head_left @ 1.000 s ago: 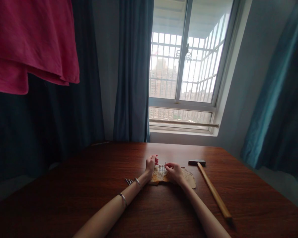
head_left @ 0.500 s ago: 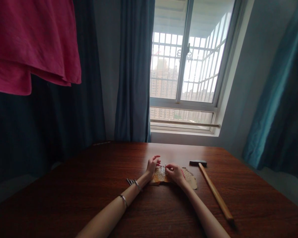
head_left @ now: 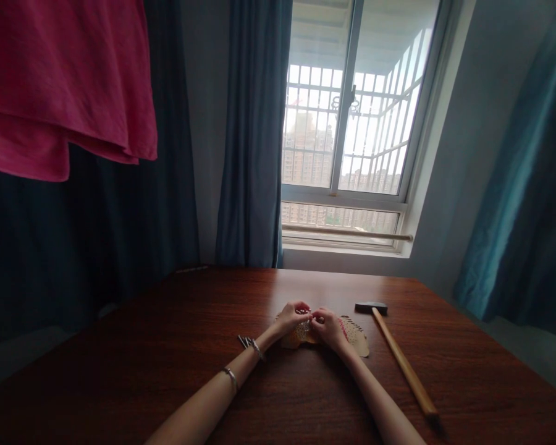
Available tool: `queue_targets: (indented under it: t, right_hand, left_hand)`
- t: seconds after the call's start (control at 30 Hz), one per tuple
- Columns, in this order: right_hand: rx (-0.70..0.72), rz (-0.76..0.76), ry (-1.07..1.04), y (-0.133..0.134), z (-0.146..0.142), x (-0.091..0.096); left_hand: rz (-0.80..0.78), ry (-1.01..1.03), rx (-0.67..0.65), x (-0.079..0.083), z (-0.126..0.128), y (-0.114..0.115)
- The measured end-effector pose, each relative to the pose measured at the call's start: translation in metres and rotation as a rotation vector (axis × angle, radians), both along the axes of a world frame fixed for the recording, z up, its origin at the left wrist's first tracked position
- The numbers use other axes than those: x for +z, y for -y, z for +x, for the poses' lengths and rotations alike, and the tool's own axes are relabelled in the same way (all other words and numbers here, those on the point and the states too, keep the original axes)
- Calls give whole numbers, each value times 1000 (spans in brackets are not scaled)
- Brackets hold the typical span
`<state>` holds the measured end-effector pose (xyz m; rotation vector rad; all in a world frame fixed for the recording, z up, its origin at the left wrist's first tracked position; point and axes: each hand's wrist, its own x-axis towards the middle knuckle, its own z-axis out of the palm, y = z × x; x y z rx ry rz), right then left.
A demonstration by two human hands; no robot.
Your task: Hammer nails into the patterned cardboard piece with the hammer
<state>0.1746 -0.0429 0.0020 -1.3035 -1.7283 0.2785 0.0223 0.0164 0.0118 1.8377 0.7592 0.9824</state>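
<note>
A pale wooden board (head_left: 354, 339) dotted with small holes lies flat on the dark wooden table (head_left: 167, 358). Both hands meet over its left part. My left hand (head_left: 293, 316) has its fingers curled and pinched at the nails standing in the board. My right hand (head_left: 328, 326) is pinched against the same spot, fingertips touching the left hand's. What the fingers hold is too small to make out. A few loose nails (head_left: 244, 340) lie on the table by my left wrist, which wears a bracelet.
A hammer (head_left: 396, 354) with a long wooden handle lies to the right of the board, head toward the window. Blue curtains flank the window beyond the table's far edge. A pink cloth (head_left: 60, 86) hangs at the upper left.
My left hand moved right from the board's left edge and closed its fingers against my right hand over the nails. The upright nails seen earlier are now covered by the fingers.
</note>
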Motion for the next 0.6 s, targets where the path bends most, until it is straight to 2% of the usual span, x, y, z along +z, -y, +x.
queue_targets:
  t: [0.3,0.43,0.53,0.6]
  right_hand:
    - [-28,0,59,2,-1,1]
    - [-68,-32,112,5,-3,6]
    - [-138,-92,172,8,11,16]
    - [-233,-152,224,13,32,25]
  left_hand:
    - [-7,-30,36,-1,2,0]
    - [7,-22,10,0,1,1]
    - [2,-17,1,1,2,1]
    - [-21,-30,20,1,2,1]
